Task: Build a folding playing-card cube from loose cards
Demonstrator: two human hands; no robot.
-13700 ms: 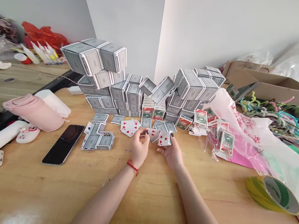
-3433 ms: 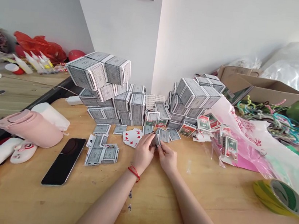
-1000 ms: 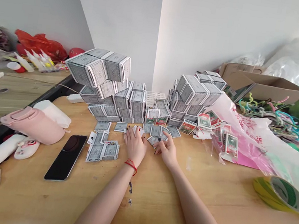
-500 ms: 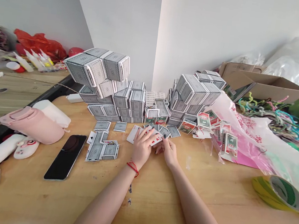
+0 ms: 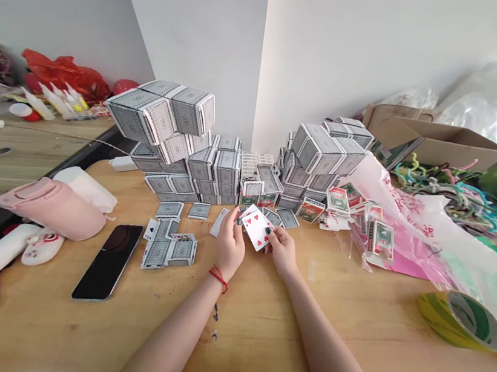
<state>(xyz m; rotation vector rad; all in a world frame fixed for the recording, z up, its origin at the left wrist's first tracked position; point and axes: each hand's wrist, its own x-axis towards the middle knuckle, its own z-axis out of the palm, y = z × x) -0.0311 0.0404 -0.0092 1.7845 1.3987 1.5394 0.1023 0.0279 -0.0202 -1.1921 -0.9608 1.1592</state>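
Observation:
Between my hands are a few overlapping playing cards (image 5: 256, 228), the top one a heart card lying face up. My right hand (image 5: 282, 251) grips their right edge, thumb on top and fingers underneath. At their left edge, my left hand (image 5: 230, 244) pinches with thumb and fingers, a red string round its wrist. Just behind that hand a white card (image 5: 219, 222) lies on the table, partly covered by my fingers. Grey-backed cards (image 5: 287, 218) lie beyond the held ones. To the left is a joined group of folded cards (image 5: 160, 249).
Folded-card blocks are stacked in a left pile (image 5: 157, 113) and a right pile (image 5: 317, 149). A black phone (image 5: 108, 262) and pink bottle (image 5: 53, 206) lie left. Card boxes (image 5: 379, 240), a plastic bag (image 5: 414, 214) and a tape roll (image 5: 433, 311) are on the right.
My left hand has gone from lying flat over the cards to pinching their left edge. The held cards are now lifted and tilted, separate from a white card on the table.

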